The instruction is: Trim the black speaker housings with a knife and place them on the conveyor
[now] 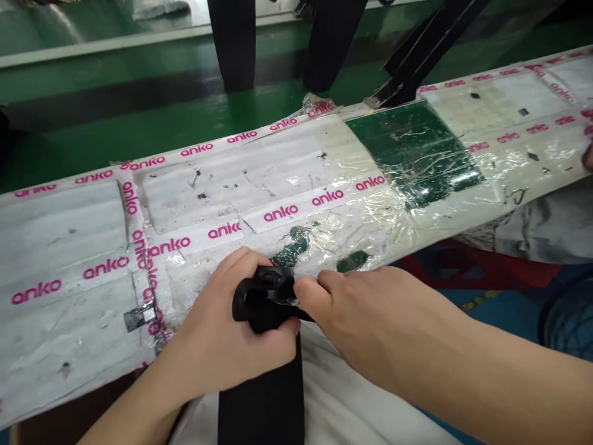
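Observation:
My left hand (231,334) is closed around a black plastic fitting (262,293) with a round recess on top, at the near edge of the taped worktop. A wide black strap (262,395) runs down from below this fitting over pale cloth toward me. On the fitting's right side, my right hand (352,303) is closed with its fingers curled against it. A thin shiny edge shows by the right fingertips, too small to name. The palms and the underside of the fitting are hidden.
White sheets and pink "anko" tape cover the worktop (241,179), which has a bare green patch (417,148). A small metal piece (139,317) lies at left. Black straps (234,43) hang beyond the far edge. Another person's fingers (588,157) show at right.

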A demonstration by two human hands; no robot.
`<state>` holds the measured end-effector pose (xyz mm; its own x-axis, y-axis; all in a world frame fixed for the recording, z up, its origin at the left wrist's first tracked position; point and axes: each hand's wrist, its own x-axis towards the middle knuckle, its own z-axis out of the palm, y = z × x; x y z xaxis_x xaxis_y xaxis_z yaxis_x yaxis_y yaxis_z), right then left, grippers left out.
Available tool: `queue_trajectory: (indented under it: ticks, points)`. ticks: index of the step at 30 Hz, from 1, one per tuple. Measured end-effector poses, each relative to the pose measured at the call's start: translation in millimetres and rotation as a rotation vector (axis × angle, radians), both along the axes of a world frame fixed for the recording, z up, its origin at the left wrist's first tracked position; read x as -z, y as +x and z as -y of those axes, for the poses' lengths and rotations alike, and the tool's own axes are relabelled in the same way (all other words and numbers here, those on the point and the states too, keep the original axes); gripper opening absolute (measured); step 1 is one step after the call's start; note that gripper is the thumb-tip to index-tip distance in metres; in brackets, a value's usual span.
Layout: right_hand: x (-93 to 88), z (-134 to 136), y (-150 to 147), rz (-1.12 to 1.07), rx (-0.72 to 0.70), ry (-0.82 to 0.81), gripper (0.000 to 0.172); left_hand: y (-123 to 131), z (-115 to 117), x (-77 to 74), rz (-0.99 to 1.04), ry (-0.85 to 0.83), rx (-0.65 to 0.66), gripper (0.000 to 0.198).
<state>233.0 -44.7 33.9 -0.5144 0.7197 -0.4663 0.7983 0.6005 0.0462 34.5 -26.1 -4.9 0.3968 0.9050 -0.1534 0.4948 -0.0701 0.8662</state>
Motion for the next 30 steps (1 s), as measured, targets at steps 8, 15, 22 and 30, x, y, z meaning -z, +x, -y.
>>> queue_trajectory:
  ticks: [8,15,22,30]
  points:
    - [-8.1,-10.0,-1.5,0.020,-0.017,-0.066,0.036,2.6,-0.1,-2.8,-0.035,0.015,0.013,0.022]
    - [-8.7,-2.3,16.9,-0.112,-0.023,0.040,0.027,-4.1,-1.8,-4.5,-0.038,-0.009,0.038,0.025]
    - [13.2,44.6,49.1,-0.805,0.428,0.237,0.015,-11.5,1.5,0.3,0.002,0.006,0.025,0.029]
    - [48.6,67.1,-3.4,-1.392,1.234,-0.422,0.065,15.3,-4.2,-20.9,-0.237,0.029,0.075,0.025]
